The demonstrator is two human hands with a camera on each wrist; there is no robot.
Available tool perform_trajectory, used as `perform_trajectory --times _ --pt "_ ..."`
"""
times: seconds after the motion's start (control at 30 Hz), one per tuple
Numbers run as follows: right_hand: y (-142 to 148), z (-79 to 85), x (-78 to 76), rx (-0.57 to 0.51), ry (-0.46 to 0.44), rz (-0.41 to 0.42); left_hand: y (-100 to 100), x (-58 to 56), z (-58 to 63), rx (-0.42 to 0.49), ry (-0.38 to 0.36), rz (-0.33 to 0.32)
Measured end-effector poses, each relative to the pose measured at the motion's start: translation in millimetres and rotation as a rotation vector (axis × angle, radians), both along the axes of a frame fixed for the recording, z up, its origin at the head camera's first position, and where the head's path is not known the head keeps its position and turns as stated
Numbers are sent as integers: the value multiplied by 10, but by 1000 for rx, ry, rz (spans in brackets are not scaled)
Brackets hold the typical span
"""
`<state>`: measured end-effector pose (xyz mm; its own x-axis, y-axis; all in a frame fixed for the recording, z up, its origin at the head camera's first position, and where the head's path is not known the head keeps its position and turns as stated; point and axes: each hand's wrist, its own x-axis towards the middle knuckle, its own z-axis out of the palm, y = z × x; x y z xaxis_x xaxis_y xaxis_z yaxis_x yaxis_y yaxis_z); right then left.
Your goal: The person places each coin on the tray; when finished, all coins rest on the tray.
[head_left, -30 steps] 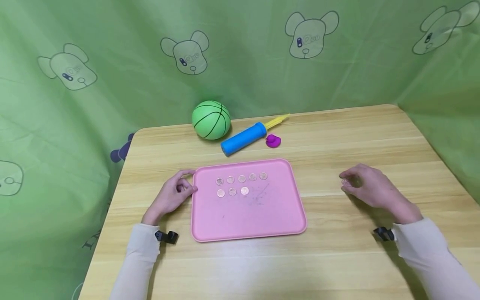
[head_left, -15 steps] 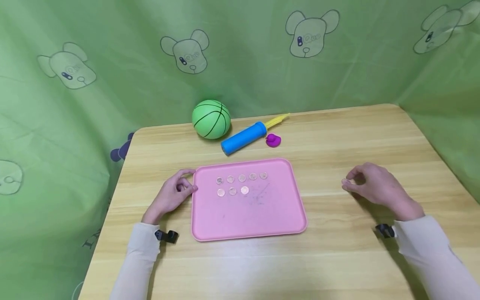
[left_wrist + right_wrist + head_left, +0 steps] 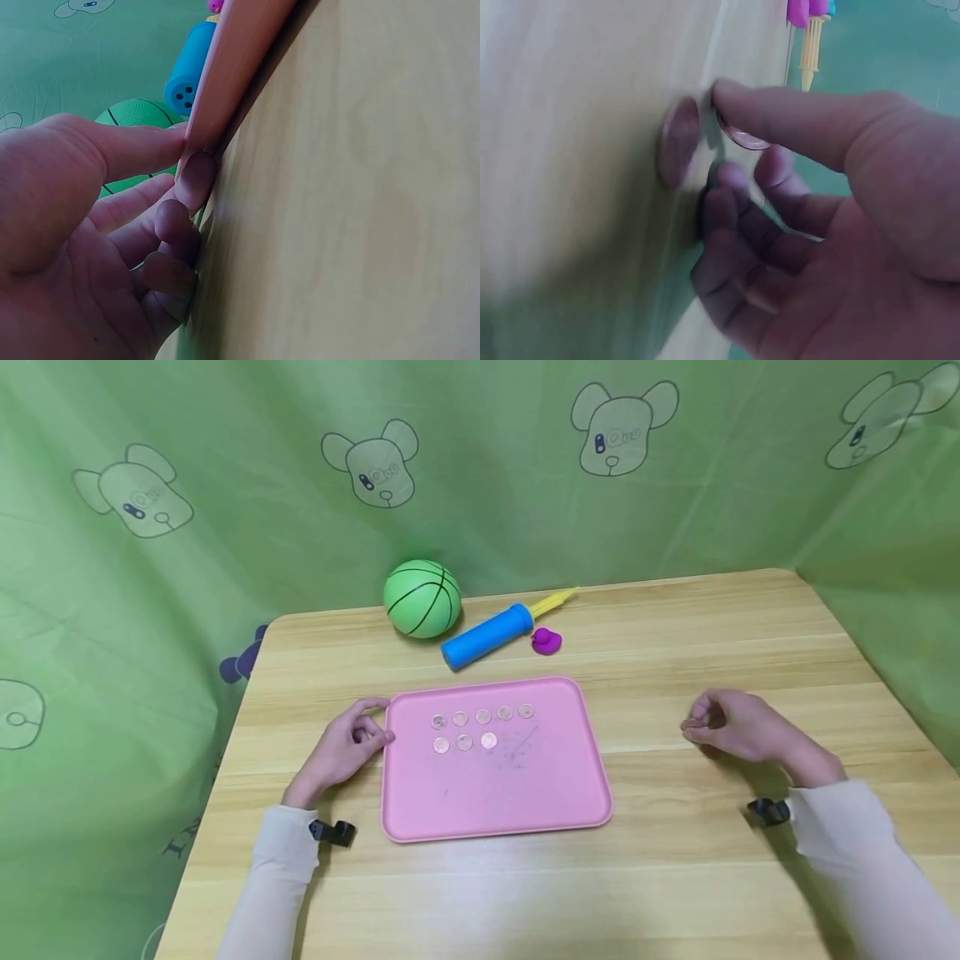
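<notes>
My left hand (image 3: pixel 341 747) pinches the left rim of a pink tray (image 3: pixel 495 802), thumb and index finger on either side of the edge in the left wrist view. On the tray lie several small round coins (image 3: pixel 483 717) in two rows. To the right of the tray, low over the wooden table, my right hand (image 3: pixel 742 727) holds a coin (image 3: pixel 744 136) between thumb and fingers. Another coin (image 3: pixel 679 142) is just beyond the thumb tip in the right wrist view, seemingly on the table. The fingers partly hide the held coin.
A green ball (image 3: pixel 422 599) stands at the back of the wooden table (image 3: pixel 645 893). Beside it lie a blue pump (image 3: pixel 487 637) with a yellow nozzle and a small purple object (image 3: pixel 547 642). A green curtain (image 3: pixel 495 543) hangs around the table.
My right hand shifts slightly right, then slightly back left, and its fingertips close up around the coin. The left hand and the coins on the tray stay put.
</notes>
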<state>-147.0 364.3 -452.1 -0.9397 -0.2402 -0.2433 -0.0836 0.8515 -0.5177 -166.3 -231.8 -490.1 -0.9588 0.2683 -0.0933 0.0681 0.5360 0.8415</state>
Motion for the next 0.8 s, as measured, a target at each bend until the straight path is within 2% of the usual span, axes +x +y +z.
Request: perform_trajectory --times 0.33,0.4,0.6,0.8 --pt "-124 -110 105 -72 295 53 16 -2 1 5 -1 -5" --pt "-193 -95 114 -95 331 51 20 3 -5 7 3 -6" --pt "-560 26 73 -181 321 46 26 9 -11 1 -5 5" --pt "-1055 113 -33 -248 293 116 23 16 15 0 -12 9"
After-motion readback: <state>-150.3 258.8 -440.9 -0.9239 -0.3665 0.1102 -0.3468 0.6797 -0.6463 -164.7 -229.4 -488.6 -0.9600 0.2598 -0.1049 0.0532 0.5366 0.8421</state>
